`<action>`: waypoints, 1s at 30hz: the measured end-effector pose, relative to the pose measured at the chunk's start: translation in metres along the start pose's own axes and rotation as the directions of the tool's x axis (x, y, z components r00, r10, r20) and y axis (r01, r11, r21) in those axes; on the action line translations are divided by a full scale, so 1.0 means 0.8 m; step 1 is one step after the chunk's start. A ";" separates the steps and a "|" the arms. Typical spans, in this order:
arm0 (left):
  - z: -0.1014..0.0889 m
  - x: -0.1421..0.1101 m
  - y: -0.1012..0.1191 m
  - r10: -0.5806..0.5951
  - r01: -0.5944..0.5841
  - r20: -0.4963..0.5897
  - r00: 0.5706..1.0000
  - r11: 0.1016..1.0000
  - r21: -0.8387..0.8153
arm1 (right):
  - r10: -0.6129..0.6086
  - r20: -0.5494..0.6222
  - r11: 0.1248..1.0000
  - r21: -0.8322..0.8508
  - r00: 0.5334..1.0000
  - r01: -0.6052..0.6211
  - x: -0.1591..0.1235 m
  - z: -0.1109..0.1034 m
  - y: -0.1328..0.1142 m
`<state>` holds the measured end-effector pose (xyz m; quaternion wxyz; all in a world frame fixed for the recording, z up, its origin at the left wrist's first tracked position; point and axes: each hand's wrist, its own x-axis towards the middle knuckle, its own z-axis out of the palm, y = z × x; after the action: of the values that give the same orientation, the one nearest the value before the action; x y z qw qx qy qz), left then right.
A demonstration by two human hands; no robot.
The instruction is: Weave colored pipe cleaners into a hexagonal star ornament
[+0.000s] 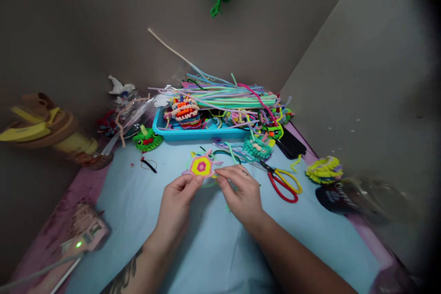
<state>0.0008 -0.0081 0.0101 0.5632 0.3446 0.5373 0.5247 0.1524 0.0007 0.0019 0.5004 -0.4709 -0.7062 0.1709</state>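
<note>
A small hexagonal pipe-cleaner piece [201, 166], ringed in pink and yellow with a pink middle, is held up above the cloth. Several short pipe-cleaner ends stick out around its rim. My left hand [177, 200] pinches its lower edge between thumb and forefinger. At the right side of the piece, my right hand [243, 195] has thumb and forefinger pressed together on one of the pipe-cleaner ends; the exact grip is partly hidden. Pale green pipe cleaner shows behind the piece. Red-and-yellow-handled scissors [283, 183] lie right of my right hand.
A blue tray [203, 135] at the back holds many pipe cleaners [223, 96] and finished pieces. Around it are a green pipe-cleaner figure [147, 139], a teal one [257, 147], a black phone-like slab [291, 143], a yellow bundle [324, 170] and a tipped clear cup [375, 200].
</note>
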 end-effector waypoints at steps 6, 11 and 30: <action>0.002 -0.001 0.000 -0.079 0.082 0.026 0.997 0.992 -0.099 | 0.090 -0.006 0.993 0.079 0.996 -0.089 -0.002 0.008 -0.003; 0.003 -0.001 -0.001 -0.061 0.064 0.052 0.997 0.996 -0.066 | 0.292 0.045 0.915 0.280 0.955 -0.292 0.000 0.007 -0.003; 0.003 -0.007 0.008 0.195 -0.189 0.020 0.981 0.918 0.349 | 0.470 0.358 0.643 0.488 0.807 -0.591 0.000 0.005 -0.007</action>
<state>0.0023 -0.0117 0.0182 0.4348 0.4860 0.5898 0.4763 0.1461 -0.0008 0.0038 0.4727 -0.4634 -0.4954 0.5624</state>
